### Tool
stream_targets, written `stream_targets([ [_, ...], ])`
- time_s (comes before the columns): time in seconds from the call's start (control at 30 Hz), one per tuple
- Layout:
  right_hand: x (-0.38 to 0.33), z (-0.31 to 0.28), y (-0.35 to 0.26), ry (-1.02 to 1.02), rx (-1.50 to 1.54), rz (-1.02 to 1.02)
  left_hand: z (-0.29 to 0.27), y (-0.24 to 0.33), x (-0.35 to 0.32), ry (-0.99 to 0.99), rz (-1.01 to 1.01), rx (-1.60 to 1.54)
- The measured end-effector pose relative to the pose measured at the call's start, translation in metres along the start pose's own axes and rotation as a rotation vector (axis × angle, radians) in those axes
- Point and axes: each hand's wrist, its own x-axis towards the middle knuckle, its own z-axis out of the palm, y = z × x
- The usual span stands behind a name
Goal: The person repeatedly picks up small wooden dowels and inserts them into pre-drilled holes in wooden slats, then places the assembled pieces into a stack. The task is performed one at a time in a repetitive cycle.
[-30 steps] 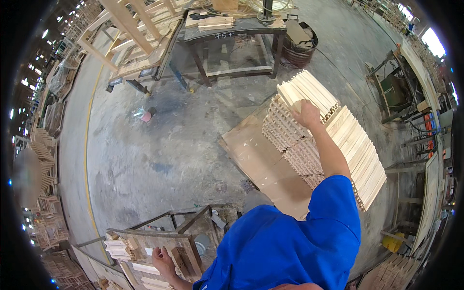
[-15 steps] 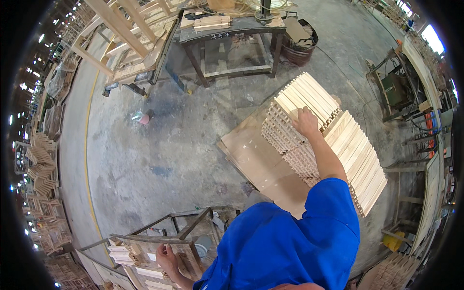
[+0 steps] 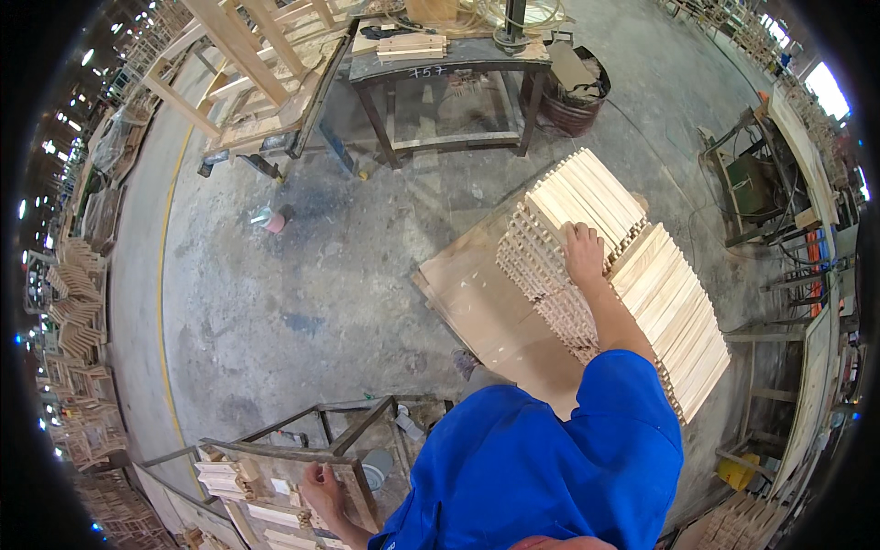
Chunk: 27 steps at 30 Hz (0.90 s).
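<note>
My right hand (image 3: 584, 254) rests on the near end of the upper stack of pale wooden slats (image 3: 587, 194), its fingers spread over the slat ends. No slat is seen lifted. A second stack of slats (image 3: 669, 316) lies against it on the near right, beneath my right forearm. At the lower left, my left hand (image 3: 323, 492) hovers over or touches a workbench (image 3: 346, 469), fingers loosely curled and apart, with nothing seen in them. Beside it lie short wooden pieces (image 3: 275, 515) and a small white block (image 3: 280, 486).
The slat stacks stand on a brown board (image 3: 481, 307) on the concrete floor. Ahead are a dark metal table (image 3: 449, 64), a rusty drum (image 3: 573, 96) and a wooden frame on a bench (image 3: 243, 69). A pink cup (image 3: 270, 220) sits on the floor. Metal framing (image 3: 362, 426) stands near my left side.
My right hand has slid a little nearer to me along the slat ends. My left hand stays at the bench, its fingers slightly more curled. The whole view has tilted slightly.
</note>
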Motion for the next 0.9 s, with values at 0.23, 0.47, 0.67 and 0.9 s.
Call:
stream_targets([
  [0.23,-0.011,0.008,-0.004,0.037,0.013,0.014,0.009,-0.004,-0.003,-0.046,0.054,0.045],
  [0.47,-0.013,0.020,0.002,0.010,0.005,0.072,0.011,-0.007,-0.001,-0.080,0.034,-0.021],
  [0.67,-0.009,0.007,0.000,-0.130,0.033,0.147,0.018,-0.015,0.006,-0.137,0.050,-0.009],
  [0.9,-0.020,-0.006,-0.093,-0.058,0.179,-0.017,0.018,-0.034,-0.031,-0.088,-0.058,-0.086],
])
